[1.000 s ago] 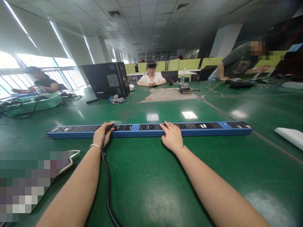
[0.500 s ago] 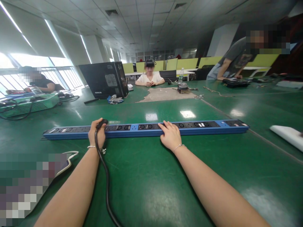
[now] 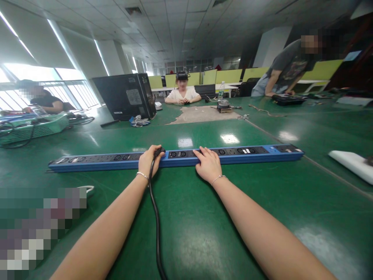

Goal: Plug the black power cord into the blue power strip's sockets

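My left hand: fingers clamped on black plastic plug. My right hand: fingers slightly apart on long blue-and-black power strip, seemingly to steady it.

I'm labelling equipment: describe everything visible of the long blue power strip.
The power strip has a blue, metal-looking casing, with black socket panels and some white marks along its upper face. It lies crosswise on the green table. The right hand rests on it; the left hand holds a black plug at it, whether inserted is unclear.
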